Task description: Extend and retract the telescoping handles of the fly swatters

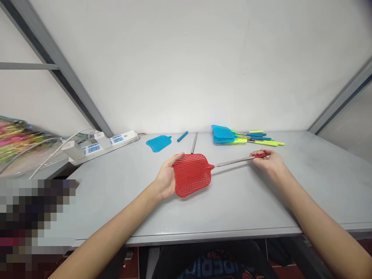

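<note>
L hand point(166, 177) is cupping the mesh head of 1 red fly swatter point(191, 174), fingers curled up behind it, thumb side hidden by the mesh. R hand point(269, 161) is pinching the red grip point(260, 155) at the far end btwn thumb and fingers, so the hands are holding the swatter level across the body, just above the grey table point(247, 203), metal shaft point(232, 161) spanning the gap btwn them.

Just past L hand, 1 loose blue swatter head point(158, 143), 1 blue grip point(182, 136) and 1 bare metal rod point(193, 142) are lying apart, rod tip nearly behind the red mesh. Beyond R hand, a stack of blue + lime swatters point(229, 135) is sitting by the wall, at least 3, exact count can't tell. Far left of L hand, 1 white power strip point(108, 145) w/ 2 white plugs point(70, 150) is lying near the table's back corner, and a bag of mixed-colour swatters point(17, 138) is sitting off the table. Lots of room is opening btwn hands + front edge, and right of R hand out to the table's side edge
</note>
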A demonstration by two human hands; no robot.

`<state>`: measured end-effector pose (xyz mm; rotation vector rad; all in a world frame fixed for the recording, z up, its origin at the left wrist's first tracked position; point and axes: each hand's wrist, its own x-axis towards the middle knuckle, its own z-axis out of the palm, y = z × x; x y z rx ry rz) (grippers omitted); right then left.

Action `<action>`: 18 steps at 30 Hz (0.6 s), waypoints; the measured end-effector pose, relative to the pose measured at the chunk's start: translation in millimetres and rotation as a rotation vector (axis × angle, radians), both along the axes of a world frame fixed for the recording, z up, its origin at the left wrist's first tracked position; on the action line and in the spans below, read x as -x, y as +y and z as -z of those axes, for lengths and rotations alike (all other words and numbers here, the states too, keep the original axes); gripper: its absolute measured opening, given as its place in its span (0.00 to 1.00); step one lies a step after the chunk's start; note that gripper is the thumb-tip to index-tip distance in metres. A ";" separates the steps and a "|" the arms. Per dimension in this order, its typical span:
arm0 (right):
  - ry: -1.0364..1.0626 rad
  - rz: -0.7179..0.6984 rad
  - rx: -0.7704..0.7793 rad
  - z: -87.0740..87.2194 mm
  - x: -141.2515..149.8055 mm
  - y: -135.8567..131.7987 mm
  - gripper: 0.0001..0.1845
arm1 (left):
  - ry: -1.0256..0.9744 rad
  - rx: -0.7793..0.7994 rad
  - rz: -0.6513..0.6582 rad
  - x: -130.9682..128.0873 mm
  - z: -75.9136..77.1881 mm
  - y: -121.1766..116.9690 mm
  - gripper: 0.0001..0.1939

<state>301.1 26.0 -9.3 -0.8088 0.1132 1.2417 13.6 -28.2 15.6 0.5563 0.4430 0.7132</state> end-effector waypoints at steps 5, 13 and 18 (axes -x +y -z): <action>-0.032 -0.026 -0.029 -0.1 0.2 -0.1 0.09 | 0.035 -0.019 -0.030 -2.2 0.5 -1.4 0.20; -0.031 -0.009 -0.117 0.7 5.7 -2.8 0.10 | 0.057 -0.026 -0.094 -6.1 13.4 -2.3 0.16; -0.046 0.034 -0.138 9.0 13.5 -4.1 0.12 | 0.079 0.021 -0.077 -3.3 18.9 -3.0 0.18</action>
